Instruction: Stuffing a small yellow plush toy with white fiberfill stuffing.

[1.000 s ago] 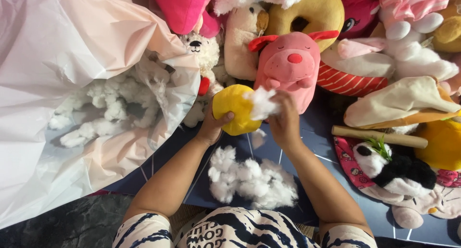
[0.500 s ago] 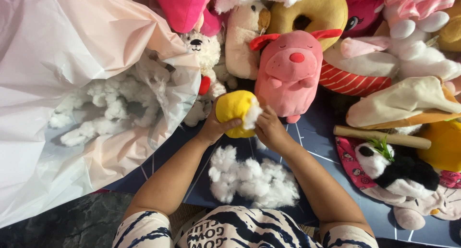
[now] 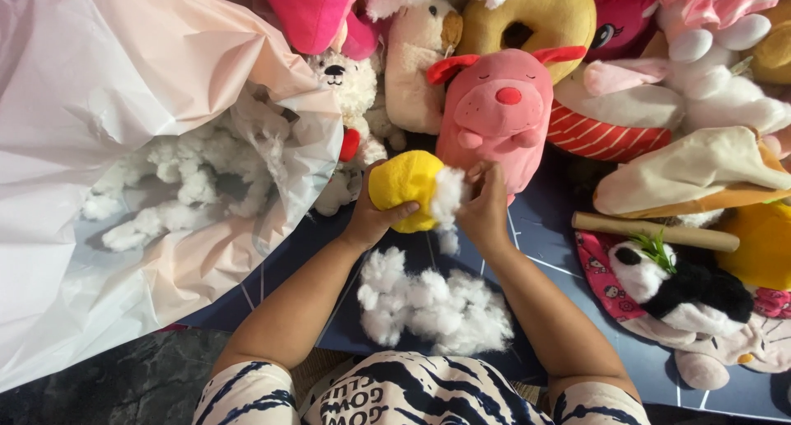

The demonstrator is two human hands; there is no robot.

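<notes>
Plastic bag [image 3: 99,145]: large, pale pink-white, fills the 9 to 11 o'clock side, its mouth open on loose white fibre.
Mat [image 3: 560,235]: dark blue, under the hands and toys.
Plush heap: runs from 12 to 4 o'clock; a pink pig toy [image 3: 494,112] sits at 12, just behind the hands (a panda toy [image 3: 676,281] lies at 4).
Stuffing pile [image 3: 428,305]: white fluff on the mat at 6 o'clock, between the forearms.
Yellow plush ball [image 3: 405,186]: at centre, held above the mat, a white tuft [image 3: 449,198] at its right-hand opening.
Left hand [image 3: 375,215]: grip closed around the yellow plush ball from below.
Right hand [image 3: 486,207]: fingertips pinched on the white tuft at the opening.
</notes>
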